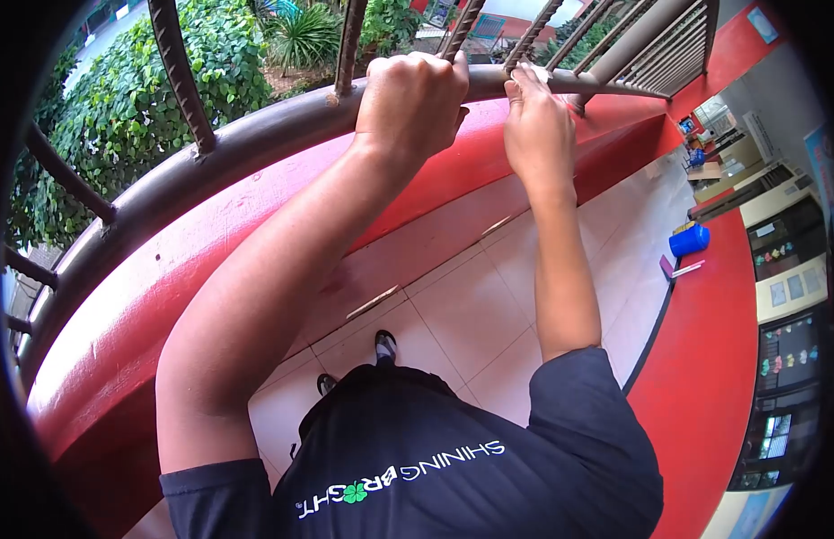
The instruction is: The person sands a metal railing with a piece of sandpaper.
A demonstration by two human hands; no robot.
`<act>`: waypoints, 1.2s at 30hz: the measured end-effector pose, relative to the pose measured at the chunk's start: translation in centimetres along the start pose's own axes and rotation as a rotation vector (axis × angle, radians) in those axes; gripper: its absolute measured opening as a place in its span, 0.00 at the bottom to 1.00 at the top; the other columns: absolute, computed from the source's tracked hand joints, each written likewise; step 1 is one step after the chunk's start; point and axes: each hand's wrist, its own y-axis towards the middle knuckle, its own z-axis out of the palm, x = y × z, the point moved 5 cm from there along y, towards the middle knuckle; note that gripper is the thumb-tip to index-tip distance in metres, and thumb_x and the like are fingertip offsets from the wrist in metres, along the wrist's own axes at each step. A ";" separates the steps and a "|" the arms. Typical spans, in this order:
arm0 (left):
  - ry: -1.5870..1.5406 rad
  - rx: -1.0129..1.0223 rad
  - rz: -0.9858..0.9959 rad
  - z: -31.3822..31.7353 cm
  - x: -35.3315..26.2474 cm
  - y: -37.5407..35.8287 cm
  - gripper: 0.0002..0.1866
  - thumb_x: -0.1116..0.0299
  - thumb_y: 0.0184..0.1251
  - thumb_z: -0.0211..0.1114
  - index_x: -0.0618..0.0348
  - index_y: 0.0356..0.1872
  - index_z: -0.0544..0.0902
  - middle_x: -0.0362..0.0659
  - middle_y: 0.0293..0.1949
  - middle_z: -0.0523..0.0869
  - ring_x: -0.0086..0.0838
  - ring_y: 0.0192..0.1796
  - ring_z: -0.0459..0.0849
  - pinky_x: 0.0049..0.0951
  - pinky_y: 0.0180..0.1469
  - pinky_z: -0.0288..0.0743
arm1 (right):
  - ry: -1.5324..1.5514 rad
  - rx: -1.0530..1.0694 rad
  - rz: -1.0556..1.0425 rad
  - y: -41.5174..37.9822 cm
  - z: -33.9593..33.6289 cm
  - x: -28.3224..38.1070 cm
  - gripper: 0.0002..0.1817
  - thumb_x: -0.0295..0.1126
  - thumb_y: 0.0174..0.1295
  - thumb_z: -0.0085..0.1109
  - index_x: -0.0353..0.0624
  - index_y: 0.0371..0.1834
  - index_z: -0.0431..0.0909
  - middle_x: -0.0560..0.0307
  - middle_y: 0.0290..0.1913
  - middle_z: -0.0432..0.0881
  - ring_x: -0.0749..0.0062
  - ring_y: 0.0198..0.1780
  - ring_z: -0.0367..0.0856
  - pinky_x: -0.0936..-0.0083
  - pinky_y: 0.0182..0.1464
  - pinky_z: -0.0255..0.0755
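A brown metal railing (255, 126) with ribbed upright bars (177, 72) curves across the top of the head view. My left hand (411, 103) is closed in a fist at the railing, beside one of the bars; its palm side is hidden. To its right, my right hand (540, 130) has its fingers bent together over the round rail at the foot of another bar. A small white piece (535, 74), like cloth or tissue, shows at those fingertips. Both arms reach up and forward from a black shirt (489, 467).
A red low wall (165, 269) runs beneath the railing, with leafy bushes (165, 108) beyond. My feet stand on pale floor tiles (462, 314). On the right are a blue container (689, 240), a pink dustpan-like object (668, 267) and a red wall (704, 359) with dark windows (781, 359).
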 end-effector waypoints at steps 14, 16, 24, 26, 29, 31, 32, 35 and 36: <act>0.035 -0.125 -0.008 0.7 -0.1 0.3 0.11 0.58 0.64 0.72 0.54 0.37 0.85 0.42 0.26 0.87 0.35 0.28 0.91 0.37 0.28 0.82 | 0.005 0.114 0.130 -1.2 -1.2 2.0 0.20 0.39 0.81 0.50 0.41 0.66 0.83 0.45 0.69 0.81 0.45 0.65 0.83 0.51 0.66 0.78; 0.041 -0.130 -0.005 0.9 0.0 0.5 0.09 0.60 0.65 0.70 0.53 0.37 0.85 0.42 0.25 0.88 0.35 0.28 0.91 0.37 0.28 0.82 | -0.027 0.067 0.031 -2.2 -1.7 2.5 0.20 0.38 0.80 0.52 0.40 0.65 0.83 0.43 0.68 0.82 0.42 0.62 0.84 0.49 0.62 0.79; 0.057 -0.101 0.008 1.1 -0.2 0.6 0.04 0.63 0.65 0.68 0.49 0.34 0.85 0.39 0.25 0.89 0.32 0.27 0.91 0.36 0.27 0.81 | 0.400 -0.163 -0.291 -2.0 1.1 1.2 0.20 0.18 0.73 0.53 0.36 0.67 0.81 0.36 0.64 0.84 0.42 0.64 0.84 0.54 0.64 0.81; 0.039 -0.092 0.011 0.9 -0.1 0.6 0.04 0.63 0.65 0.68 0.48 0.34 0.85 0.39 0.25 0.89 0.32 0.28 0.91 0.35 0.26 0.80 | 0.368 -0.226 -0.233 -3.0 0.7 1.9 0.18 0.23 0.77 0.52 0.37 0.66 0.82 0.36 0.63 0.84 0.42 0.63 0.84 0.53 0.63 0.80; 0.040 -0.146 0.018 0.8 -0.1 0.4 0.03 0.64 0.65 0.67 0.48 0.34 0.85 0.39 0.25 0.89 0.31 0.28 0.92 0.36 0.25 0.80 | 0.136 0.026 0.317 -4.2 0.8 -0.6 0.18 0.31 0.81 0.49 0.37 0.66 0.83 0.35 0.62 0.85 0.43 0.64 0.85 0.53 0.62 0.80; 0.053 -0.117 0.003 0.7 -0.2 0.6 0.02 0.65 0.65 0.67 0.48 0.34 0.85 0.39 0.25 0.89 0.31 0.28 0.92 0.36 0.26 0.80 | 0.171 -0.161 0.346 -5.0 0.1 -4.3 0.21 0.37 0.84 0.46 0.37 0.65 0.83 0.37 0.59 0.87 0.44 0.62 0.86 0.55 0.61 0.81; 0.060 -0.081 -0.020 0.8 -0.2 0.8 0.02 0.66 0.65 0.66 0.48 0.34 0.85 0.39 0.25 0.90 0.31 0.28 0.92 0.36 0.26 0.80 | 0.170 -0.358 0.253 -5.0 -0.9 -5.2 0.20 0.36 0.84 0.45 0.37 0.65 0.84 0.38 0.57 0.89 0.45 0.61 0.87 0.56 0.61 0.81; 0.071 -0.087 -0.020 1.2 -0.2 0.7 0.02 0.66 0.65 0.66 0.48 0.35 0.85 0.39 0.25 0.90 0.30 0.29 0.92 0.35 0.27 0.80 | 0.321 -0.549 0.174 -3.8 -4.5 -2.4 0.19 0.32 0.83 0.46 0.38 0.65 0.83 0.40 0.55 0.90 0.47 0.58 0.90 0.59 0.58 0.82; 0.073 -0.084 -0.019 1.3 -0.2 0.8 0.02 0.66 0.64 0.68 0.48 0.35 0.85 0.39 0.26 0.90 0.30 0.29 0.92 0.35 0.27 0.80 | 0.317 -0.545 0.148 -3.5 -4.5 -1.1 0.18 0.31 0.83 0.48 0.38 0.65 0.84 0.39 0.55 0.90 0.47 0.57 0.90 0.60 0.57 0.82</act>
